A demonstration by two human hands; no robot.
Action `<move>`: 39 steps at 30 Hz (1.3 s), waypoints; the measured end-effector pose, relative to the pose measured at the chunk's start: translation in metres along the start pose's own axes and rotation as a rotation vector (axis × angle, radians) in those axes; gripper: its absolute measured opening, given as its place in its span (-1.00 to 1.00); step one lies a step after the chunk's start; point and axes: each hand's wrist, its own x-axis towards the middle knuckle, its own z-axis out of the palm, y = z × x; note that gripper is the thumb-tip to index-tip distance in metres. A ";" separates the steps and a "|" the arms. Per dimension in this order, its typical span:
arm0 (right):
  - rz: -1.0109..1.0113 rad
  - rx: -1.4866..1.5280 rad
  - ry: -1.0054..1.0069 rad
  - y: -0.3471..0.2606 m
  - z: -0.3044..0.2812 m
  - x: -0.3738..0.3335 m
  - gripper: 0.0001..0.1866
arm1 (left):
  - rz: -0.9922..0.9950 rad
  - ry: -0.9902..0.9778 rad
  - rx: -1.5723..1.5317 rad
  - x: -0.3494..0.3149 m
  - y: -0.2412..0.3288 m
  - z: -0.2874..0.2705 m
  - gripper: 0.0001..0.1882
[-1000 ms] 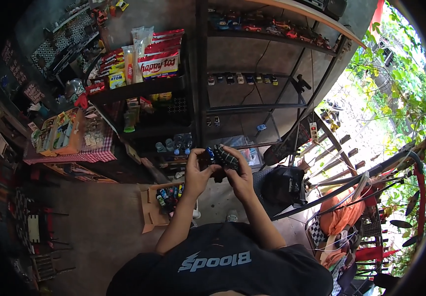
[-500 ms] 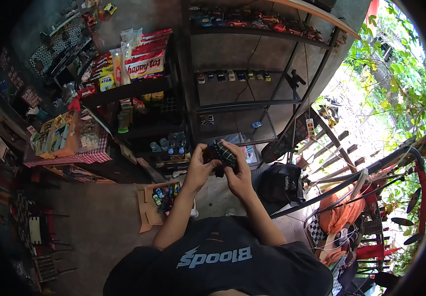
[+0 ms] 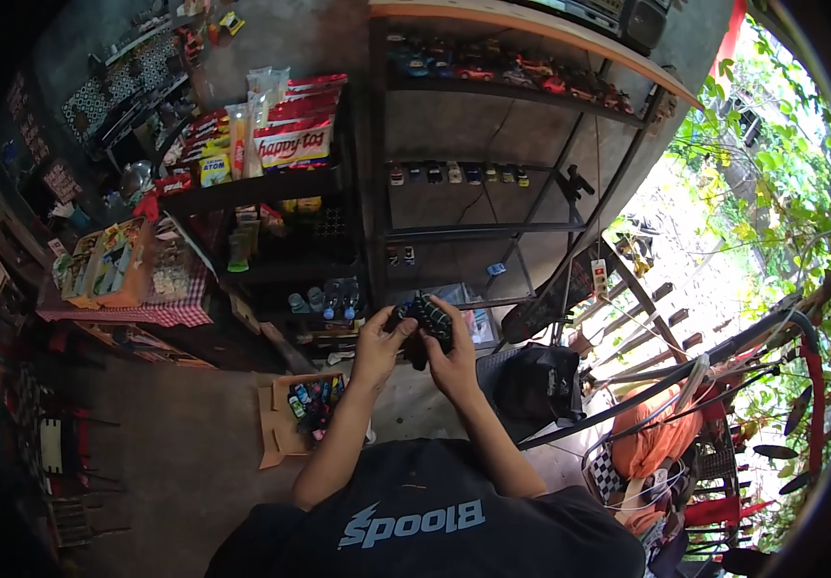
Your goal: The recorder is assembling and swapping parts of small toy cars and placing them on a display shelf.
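My right hand (image 3: 455,360) is closed around a black toy car (image 3: 432,321) with thin pale-green lines, held in front of my chest. My left hand (image 3: 378,349) is closed at the toy's left side, its thumb and fingers pinching a small dark part there. Whether that part is joined to the toy is too small to tell. Below and left of my left forearm, an open cardboard box (image 3: 272,435) sits on the floor. Several small coloured toy cars (image 3: 311,399) lie in it.
Ahead stands a black metal rack (image 3: 478,231) with rows of toy cars. To its left, a black shelf (image 3: 271,193) holds snack packets. A checked-cloth table (image 3: 146,314) is at far left. A black bag (image 3: 538,383) and an orange bundle (image 3: 654,429) lie on the right.
My view has tilted slightly upward, so the rack sits lower. The toy has turned a little in my hands, and my left fingers have shifted to its left side.
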 end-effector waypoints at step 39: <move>0.028 0.267 0.030 -0.040 0.109 -0.037 -0.52 | 0.272 0.168 -0.122 -0.047 0.051 -0.094 -0.75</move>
